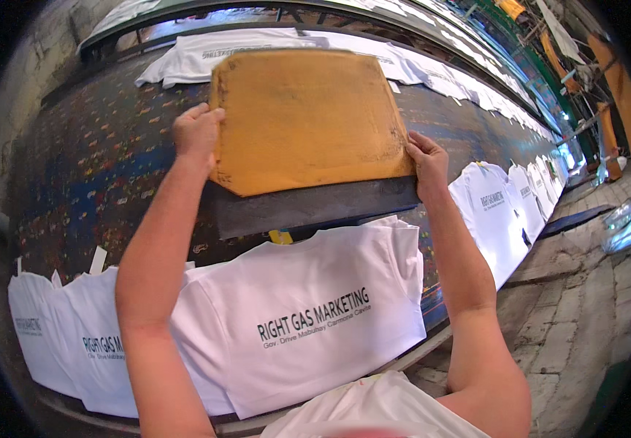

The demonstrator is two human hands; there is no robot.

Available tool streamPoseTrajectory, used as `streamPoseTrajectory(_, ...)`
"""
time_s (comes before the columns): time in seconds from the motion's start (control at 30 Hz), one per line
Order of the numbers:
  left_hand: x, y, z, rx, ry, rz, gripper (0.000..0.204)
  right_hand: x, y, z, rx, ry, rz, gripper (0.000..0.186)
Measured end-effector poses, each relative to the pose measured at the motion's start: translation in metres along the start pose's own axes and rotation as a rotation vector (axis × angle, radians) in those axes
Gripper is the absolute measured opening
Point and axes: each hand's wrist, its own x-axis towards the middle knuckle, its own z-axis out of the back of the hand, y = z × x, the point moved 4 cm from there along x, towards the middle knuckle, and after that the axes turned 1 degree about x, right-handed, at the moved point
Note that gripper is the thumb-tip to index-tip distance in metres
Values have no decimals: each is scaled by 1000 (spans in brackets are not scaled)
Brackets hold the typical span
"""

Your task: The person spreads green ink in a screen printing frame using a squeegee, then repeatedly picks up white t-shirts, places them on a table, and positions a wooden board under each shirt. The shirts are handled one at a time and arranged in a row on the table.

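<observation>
I hold a worn orange-yellow board (308, 120) with cut corners up over the long work table, gripping its left edge with my left hand (196, 133) and its right edge with my right hand (427, 162); both hands have their fingers curled on it. A dark grey flat piece (308, 212) shows just beneath the board; whether the two touch I cannot tell. Below my hands a printed white T-shirt (308, 270) lies on the table, with a small yellow tab (280, 236) at its upper edge.
More printed white shirts lie along the near edge at left (52, 336) and right (487, 226). A far row of shirts (177, 62) runs along the paint-speckled table (89, 160). A paved floor (564, 306) is at the right, with hanging orange items (607, 131) above.
</observation>
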Motion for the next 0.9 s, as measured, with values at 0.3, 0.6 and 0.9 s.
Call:
streamPoseTrajectory(0.3,-68,63,-59,820,173,116,51,46,-95,84,-602,116,-87,56)
streamPoseTrajectory(0.6,-110,87,-22,1058,-24,3,46,23,-122,98,-660,174,26,40)
streamPoseTrajectory(0.9,-113,97,-19,1084,-135,62,43,16,-131,111,247,197,-421,46)
